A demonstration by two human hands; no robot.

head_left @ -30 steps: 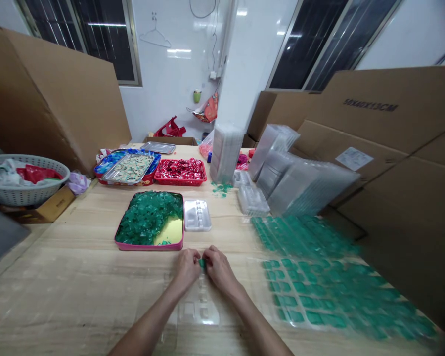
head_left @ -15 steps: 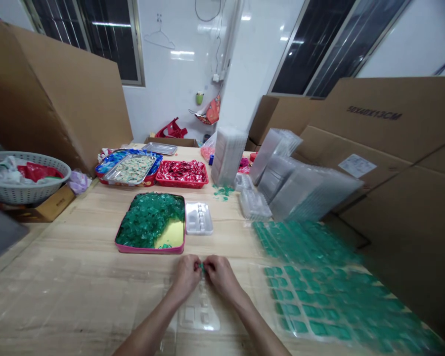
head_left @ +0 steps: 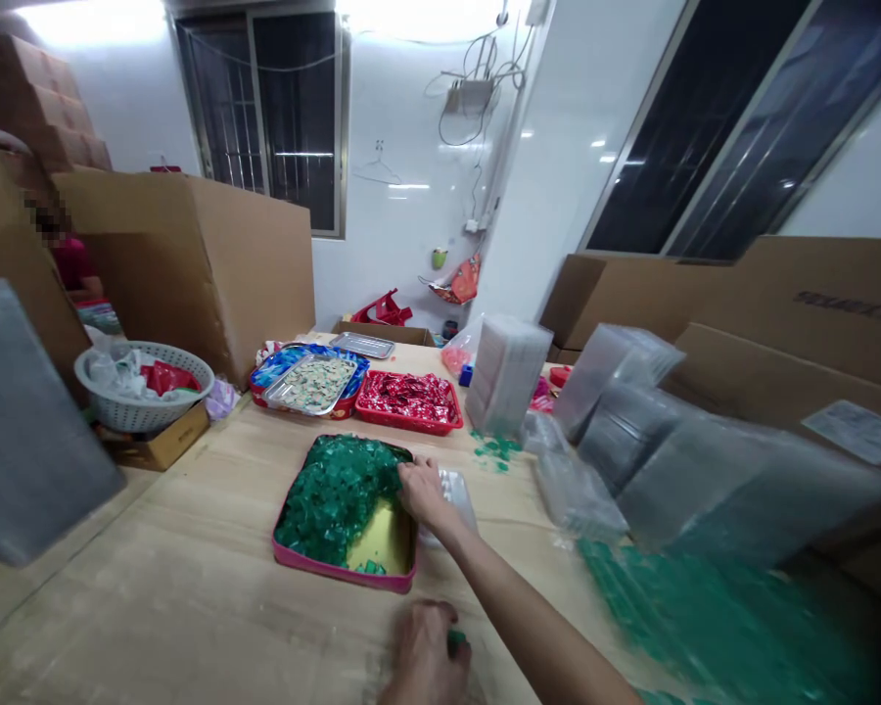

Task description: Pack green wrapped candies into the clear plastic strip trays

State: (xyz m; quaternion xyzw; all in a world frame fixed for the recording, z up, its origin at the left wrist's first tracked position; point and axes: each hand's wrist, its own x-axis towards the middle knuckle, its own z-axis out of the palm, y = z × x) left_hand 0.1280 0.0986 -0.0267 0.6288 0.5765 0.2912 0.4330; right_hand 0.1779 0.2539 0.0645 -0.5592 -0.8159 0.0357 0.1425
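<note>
My right hand [head_left: 422, 490] reaches over the right rim of a pink-edged tray [head_left: 338, 571] heaped with shiny green pieces [head_left: 334, 490]. Its fingers are bent together at the edge of the heap; what they hold, if anything, is hidden. Beneath that forearm lies a silvery moulded tray [head_left: 458, 494], partly covered. Closer to me, my left hand [head_left: 427, 651] is smeared by motion, low over the table. Its thumb and fingers close around a small green piece [head_left: 456, 641]. The tray's yellowish bottom shows at its front right corner.
Behind stand a red basket [head_left: 411, 426] of red wrapped pieces and a metal tray [head_left: 312, 387] of pale pieces. Clear plastic trays [head_left: 510, 377] are stacked at right, with green-filled sheets [head_left: 705, 607] in front. A white colander [head_left: 143, 411] stands left, near cardboard boxes; a person is partly visible behind.
My hands have come apart from pinching a green piece over a clear moulded tray. The right went forward to the green heap; the left stayed near. The view has tilted up and turned left.
</note>
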